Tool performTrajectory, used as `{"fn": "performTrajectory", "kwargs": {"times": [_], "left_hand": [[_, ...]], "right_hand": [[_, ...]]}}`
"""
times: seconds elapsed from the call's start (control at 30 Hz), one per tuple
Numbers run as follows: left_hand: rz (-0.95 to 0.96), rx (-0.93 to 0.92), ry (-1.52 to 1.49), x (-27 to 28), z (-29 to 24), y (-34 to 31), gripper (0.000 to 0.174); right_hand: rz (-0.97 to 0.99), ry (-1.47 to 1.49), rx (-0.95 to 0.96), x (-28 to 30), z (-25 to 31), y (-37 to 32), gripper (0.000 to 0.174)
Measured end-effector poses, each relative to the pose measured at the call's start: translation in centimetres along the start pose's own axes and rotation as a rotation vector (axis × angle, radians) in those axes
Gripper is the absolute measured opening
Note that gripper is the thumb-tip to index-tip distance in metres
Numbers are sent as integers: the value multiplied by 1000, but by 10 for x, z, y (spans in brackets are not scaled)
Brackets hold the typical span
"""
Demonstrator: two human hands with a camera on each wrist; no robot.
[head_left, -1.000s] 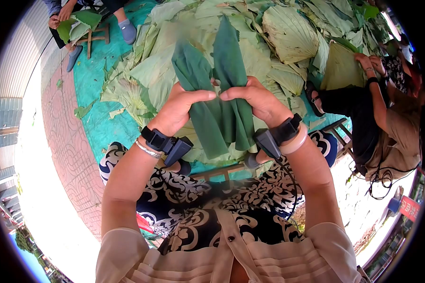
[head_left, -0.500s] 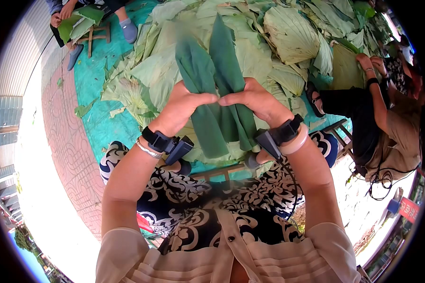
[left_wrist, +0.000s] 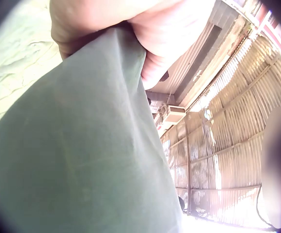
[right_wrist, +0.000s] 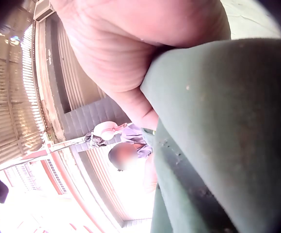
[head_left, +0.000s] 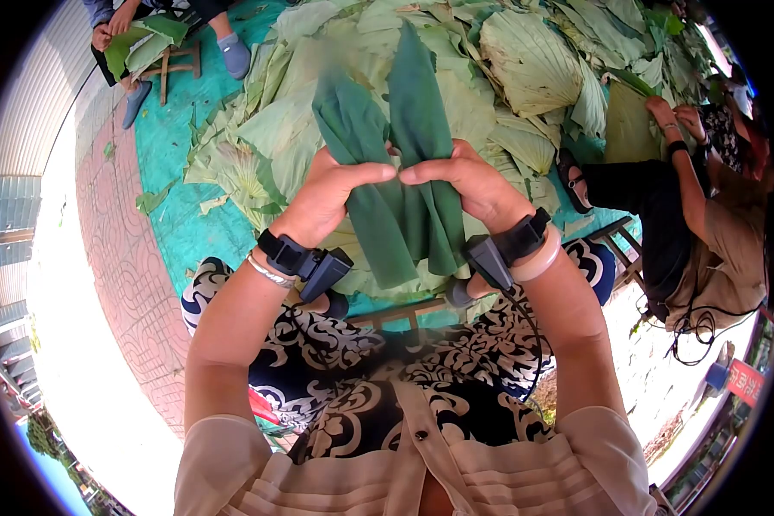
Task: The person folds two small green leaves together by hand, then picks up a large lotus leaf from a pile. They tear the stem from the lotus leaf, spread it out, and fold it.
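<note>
A dark green lotus leaf (head_left: 378, 241), gathered into folds, is held up in front of the person by both hands. Its top stands in two pointed flaps, and the lower part hangs toward the lap. The left hand (head_left: 322, 196) grips the left side with the thumb lying across the front. On the other side, the right hand (head_left: 482, 191) pinches the leaf the same way. Both thumb tips come close together at the middle, while most other fingers are hidden behind the leaf. In the left wrist view the leaf (left_wrist: 82, 136) spreads broad and smooth below the hand.
Beneath the hands lies a wide heap of pale green leaves (head_left: 275, 129) on a teal ground sheet (head_left: 168, 155). A seated person at the right (head_left: 697, 189) handles a large leaf (head_left: 628, 125). Another person at upper left holds leaves (head_left: 150, 39) beside a wooden stool (head_left: 181, 64).
The leaf's two upper flaps drew closer together half a second ago and are now spread apart again. Both hands shifted slightly with them, keeping their grip.
</note>
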State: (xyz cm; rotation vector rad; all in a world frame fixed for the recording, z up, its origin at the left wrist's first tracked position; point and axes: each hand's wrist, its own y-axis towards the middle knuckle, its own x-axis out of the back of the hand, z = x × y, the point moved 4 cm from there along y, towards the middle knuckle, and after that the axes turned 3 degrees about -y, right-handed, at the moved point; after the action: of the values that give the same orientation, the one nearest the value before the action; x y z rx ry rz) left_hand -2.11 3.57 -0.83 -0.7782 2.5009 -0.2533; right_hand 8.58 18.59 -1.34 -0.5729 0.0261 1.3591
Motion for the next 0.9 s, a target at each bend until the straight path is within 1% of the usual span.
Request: {"fn": "performTrajectory", "kwargs": {"times": [0.23, 0.33, 0.47, 0.57, 0.67, 0.77, 0.83, 0.9], "left_hand": [[-10, -27, -43, -2, -1, -1, 34], [-12, -45, -50, -2, -2, -1, 32], [-17, -45, -38, -2, -4, -1, 30], [39, 47, 4, 2, -3, 2, 38], [81, 92, 91, -7, -8, -2, 40], [89, 131, 157, -3, -3, -2, 41], [73, 106, 181, -2, -3, -2, 42], [51, 105, 201, 1, -2, -1, 42]], "right_hand": [[-7, 68, -15, 0, 1, 1, 47], [-39, 76, -12, 6, -6, 6, 46], [-49, 56, 28, 2, -3, 4, 42], [-74, -4, 51, 0, -2, 2, 36], [-92, -37, 22, 3, -8, 3, 34], [-102, -55, 13, 1, -8, 3, 32], [-106, -75, 40, 1, -10, 4, 29], [-89, -94, 22, 0, -11, 4, 32]]}}
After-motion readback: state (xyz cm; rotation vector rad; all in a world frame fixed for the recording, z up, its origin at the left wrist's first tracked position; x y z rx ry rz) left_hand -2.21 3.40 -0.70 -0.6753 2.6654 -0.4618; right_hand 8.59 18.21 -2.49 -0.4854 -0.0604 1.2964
